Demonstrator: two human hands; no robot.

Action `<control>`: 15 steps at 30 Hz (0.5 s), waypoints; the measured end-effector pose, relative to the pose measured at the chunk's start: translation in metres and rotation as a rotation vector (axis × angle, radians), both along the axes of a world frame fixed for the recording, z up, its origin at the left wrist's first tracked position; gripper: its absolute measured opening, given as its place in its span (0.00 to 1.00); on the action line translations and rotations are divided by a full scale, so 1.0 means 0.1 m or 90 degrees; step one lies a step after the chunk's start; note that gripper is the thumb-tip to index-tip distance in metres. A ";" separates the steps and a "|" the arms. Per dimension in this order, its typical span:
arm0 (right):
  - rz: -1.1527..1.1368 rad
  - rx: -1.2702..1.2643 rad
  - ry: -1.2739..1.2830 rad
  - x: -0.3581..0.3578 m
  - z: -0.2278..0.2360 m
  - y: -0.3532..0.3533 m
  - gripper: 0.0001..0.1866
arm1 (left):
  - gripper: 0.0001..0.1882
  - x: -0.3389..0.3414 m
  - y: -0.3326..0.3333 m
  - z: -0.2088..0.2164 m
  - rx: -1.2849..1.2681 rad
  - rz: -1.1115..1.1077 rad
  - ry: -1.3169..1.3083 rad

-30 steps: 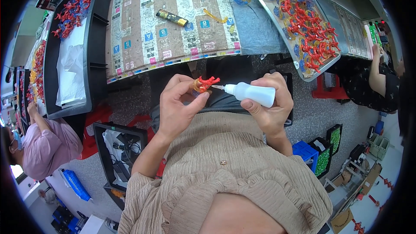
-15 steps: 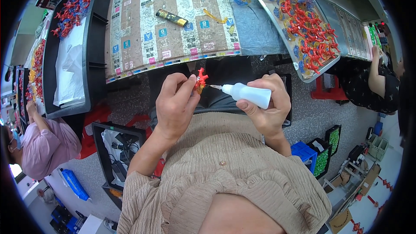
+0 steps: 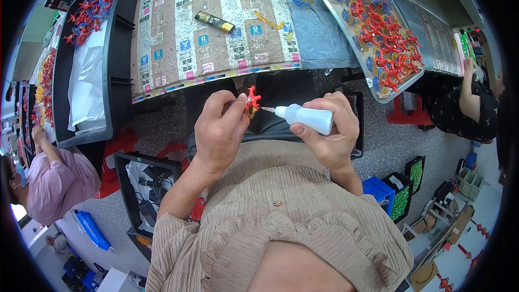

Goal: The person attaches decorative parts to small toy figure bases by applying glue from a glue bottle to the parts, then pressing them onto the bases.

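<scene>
Over my lap, my left hand [image 3: 217,130] pinches a small red branching piece [image 3: 253,99] between thumb and fingers. A bit of yellow shows on its lower side; the rest is hidden by my fingertips. My right hand [image 3: 339,132] is wrapped round a white squeeze bottle [image 3: 307,118], tilted nearly level with its thin nozzle pointing left. The nozzle tip is right beside the red piece; whether it touches, I cannot tell.
Ahead lies a table covered with printed paper [image 3: 173,27], with a black-and-gold tube [image 3: 214,22] on it. A metal tray [image 3: 397,91] of red, blue and yellow pieces is at right. A black crate [image 3: 111,65] holds more at left. Two people sit at either side.
My right hand and the bottle have shifted slightly left. The red piece has turned or moved a little in my left fingers, which keep their pinch.
</scene>
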State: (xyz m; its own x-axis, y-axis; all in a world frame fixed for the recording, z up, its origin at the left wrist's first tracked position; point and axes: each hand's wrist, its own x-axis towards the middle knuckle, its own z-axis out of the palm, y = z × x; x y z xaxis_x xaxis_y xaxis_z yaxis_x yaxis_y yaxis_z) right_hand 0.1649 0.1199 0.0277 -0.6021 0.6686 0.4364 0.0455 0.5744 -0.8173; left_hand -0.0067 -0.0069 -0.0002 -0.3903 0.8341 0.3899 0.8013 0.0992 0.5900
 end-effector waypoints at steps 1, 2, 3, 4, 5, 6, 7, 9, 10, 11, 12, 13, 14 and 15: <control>-0.001 0.002 -0.002 0.00 0.00 0.00 0.20 | 0.18 0.00 -0.01 0.00 -0.002 -0.001 -0.002; -0.001 0.003 -0.002 0.01 0.00 0.00 0.20 | 0.18 0.00 -0.01 0.00 -0.004 -0.001 -0.003; 0.004 0.009 -0.009 0.01 0.01 0.00 0.20 | 0.18 0.00 -0.01 0.00 -0.003 -0.001 -0.003; 0.009 0.015 -0.017 0.02 0.02 0.00 0.20 | 0.17 0.00 -0.01 0.00 -0.003 -0.001 -0.001; 0.009 0.016 -0.017 0.02 0.02 0.00 0.20 | 0.17 0.00 -0.01 0.00 -0.002 0.000 0.002; 0.008 0.015 -0.018 0.02 0.03 0.00 0.20 | 0.17 0.00 0.00 0.00 -0.001 0.000 0.002; 0.007 0.014 -0.019 0.02 0.03 0.00 0.20 | 0.17 0.00 0.00 0.00 0.001 0.003 -0.001; -0.004 0.012 -0.002 0.02 0.02 0.00 0.20 | 0.17 0.00 0.00 -0.01 0.004 0.008 -0.002; -0.015 0.009 0.014 0.01 0.01 0.01 0.20 | 0.16 -0.01 -0.01 -0.01 0.008 0.014 -0.001; -0.016 0.011 0.014 0.01 0.00 0.01 0.20 | 0.16 -0.01 -0.01 0.00 0.012 0.017 -0.001; -0.025 0.002 0.037 0.01 -0.02 0.02 0.21 | 0.16 -0.02 -0.01 0.00 0.013 0.016 0.000; -0.033 -0.006 0.060 0.00 -0.04 0.03 0.21 | 0.16 -0.02 -0.01 0.00 0.014 0.024 -0.039; -0.035 -0.004 0.062 -0.01 -0.07 0.04 0.21 | 0.15 -0.03 -0.01 0.01 0.015 0.032 -0.078; -0.039 -0.052 0.067 -0.04 -0.09 0.05 0.22 | 0.15 -0.03 -0.01 0.02 0.018 0.029 -0.076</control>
